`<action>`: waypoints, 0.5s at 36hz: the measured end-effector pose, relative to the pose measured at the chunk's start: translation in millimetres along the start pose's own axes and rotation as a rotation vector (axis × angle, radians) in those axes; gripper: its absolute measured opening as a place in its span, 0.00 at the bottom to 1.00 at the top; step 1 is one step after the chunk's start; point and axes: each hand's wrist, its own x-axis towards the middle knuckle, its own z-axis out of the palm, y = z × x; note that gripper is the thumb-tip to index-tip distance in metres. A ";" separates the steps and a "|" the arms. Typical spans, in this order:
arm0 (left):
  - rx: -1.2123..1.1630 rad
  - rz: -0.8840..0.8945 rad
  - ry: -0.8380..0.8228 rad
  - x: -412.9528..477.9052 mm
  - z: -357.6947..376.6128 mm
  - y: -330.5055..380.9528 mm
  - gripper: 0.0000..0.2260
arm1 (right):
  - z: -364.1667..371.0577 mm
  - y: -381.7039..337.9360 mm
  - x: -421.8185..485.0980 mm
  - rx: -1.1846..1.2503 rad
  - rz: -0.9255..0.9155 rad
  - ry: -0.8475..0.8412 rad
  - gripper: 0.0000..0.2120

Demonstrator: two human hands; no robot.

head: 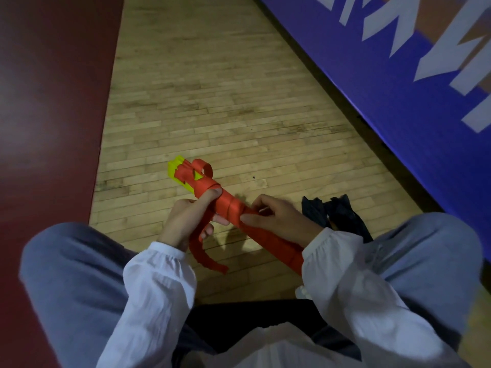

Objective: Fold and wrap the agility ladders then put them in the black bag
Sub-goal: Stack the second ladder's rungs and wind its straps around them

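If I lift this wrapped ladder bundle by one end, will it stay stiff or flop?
Probably fairly stiff: the ladder bundle juts straight past the left hand without sagging. The loose strap tail hangs limp, so it will likely dangle and may unwind.

The light is dim, even and indoor, and the wooden floor [212, 102] beyond the hands is the brightest patch. Soft shadows of the left hand [186, 221] and right hand [280, 221] fall on the boards between and just beneath them. The blue banner [398, 88] far above the right hand looks smeared. The corners darken, and the floorboards bow toward the edges.
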 end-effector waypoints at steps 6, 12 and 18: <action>-0.013 0.014 -0.012 2.3 -0.6 -3.6 0.27 | -3.5 0.3 0.7 0.121 0.098 -0.053 0.17; -0.019 0.018 -0.038 4.3 -3.2 -7.4 0.27 | -3.1 -4.2 -2.1 0.382 0.164 -0.189 0.18; -0.151 -0.018 -0.146 4.1 -7.5 -7.6 0.24 | -0.7 -5.3 -4.4 0.364 0.117 -0.117 0.17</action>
